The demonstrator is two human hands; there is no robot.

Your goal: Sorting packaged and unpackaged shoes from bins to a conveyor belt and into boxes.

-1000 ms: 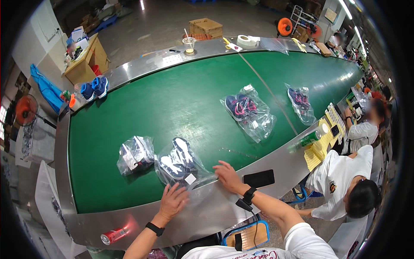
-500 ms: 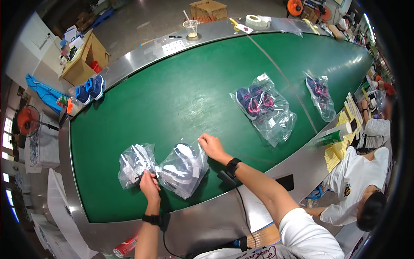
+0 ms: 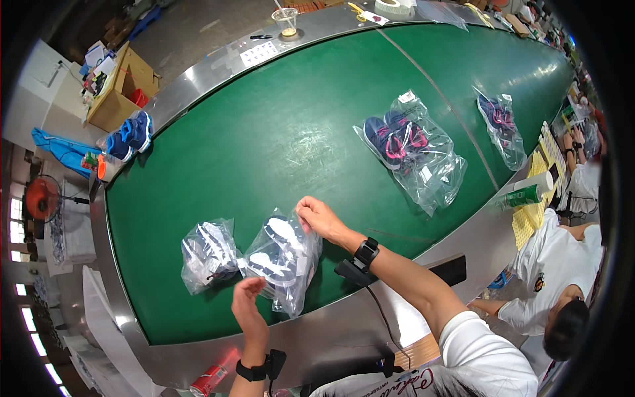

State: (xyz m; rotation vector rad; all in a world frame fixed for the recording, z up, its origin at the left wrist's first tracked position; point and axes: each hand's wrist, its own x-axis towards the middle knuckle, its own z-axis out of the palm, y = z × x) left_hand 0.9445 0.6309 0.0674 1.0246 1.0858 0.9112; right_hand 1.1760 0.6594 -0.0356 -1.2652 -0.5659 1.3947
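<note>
Grip, right hand (image 3: 320, 218): thumb and fingertips drawn together at the far right edge of the middle bagged pair (image 3: 281, 255), pinching its clear film. Grip, left hand (image 3: 249, 312): fingers bent loosely at the same bag's near left edge; whether they held film could not be told.

Entries, left to right:

Blue shoes (image 3: 130, 136), one pair, on the metal rim (image 3: 192, 78) at far left.

Left bagged pair (image 3: 210, 255), clear film, on the green belt (image 3: 231, 152); no hand on it.

Red can (image 3: 213, 380), tilted in view, on the near rim, close to the left forearm.

Middle bagged pair, dark and white shoes, on the belt's near side, between the two hands, just beside the left bag. Change noted: half a second before, the left hand had been at the gap between these two bags; it had since shifted right and nearer, while the right hand had stayed at the far edge. Judged meaning: attention had settled on the middle bag alone, its film still being handled.

Pink-laced bagged pair (image 3: 398, 140), farther right, well apart from both hands.

Dark phone (image 3: 451, 270), near rim, beyond the right forearm.
</note>
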